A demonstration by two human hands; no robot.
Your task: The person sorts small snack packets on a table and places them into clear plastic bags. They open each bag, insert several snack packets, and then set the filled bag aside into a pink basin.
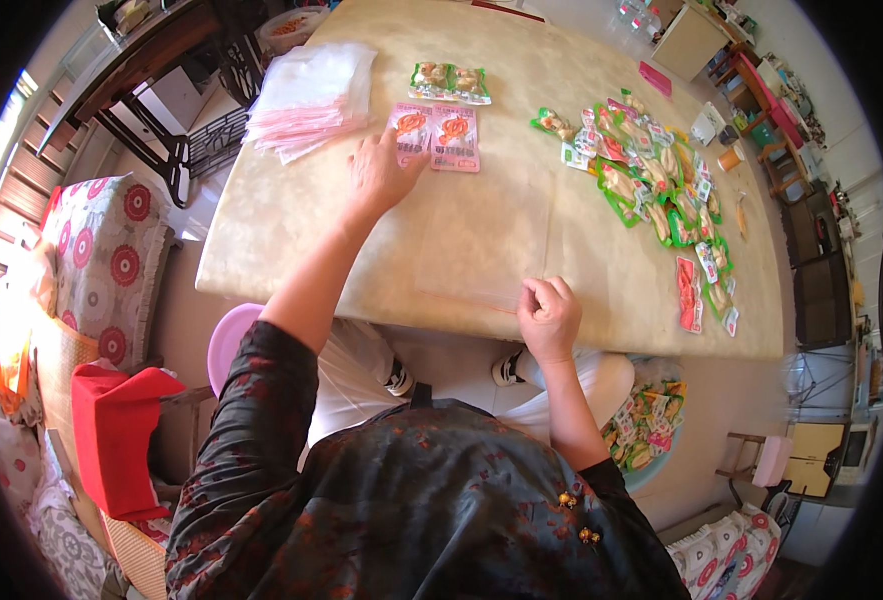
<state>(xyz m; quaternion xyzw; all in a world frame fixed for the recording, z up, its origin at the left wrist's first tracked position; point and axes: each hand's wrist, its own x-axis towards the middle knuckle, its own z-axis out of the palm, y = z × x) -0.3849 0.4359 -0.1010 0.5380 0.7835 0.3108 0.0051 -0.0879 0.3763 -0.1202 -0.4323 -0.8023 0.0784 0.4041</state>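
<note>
My left hand [386,175] reaches forward across the table, its fingers apart. Its fingertips are at the near left of two flat pink packets [455,138] with a red-orange picture, lying side by side. Just beyond them lies a pair of green-edged clear food packets [449,82]. My right hand [549,315] is closed at the table's near edge, pinching the corner of a thin clear plastic bag [481,245]. That bag lies flat and is hard to make out against the tabletop. A stack of clear bags with pink edges [311,95] sits left of the packets.
Many green-edged food packets [651,165] are heaped on the table's right, with a red packet [688,295] at the near side. Below, a tub [651,473] holds more packets. A pink stool [229,345] and a patterned armchair [111,260] stand at the left.
</note>
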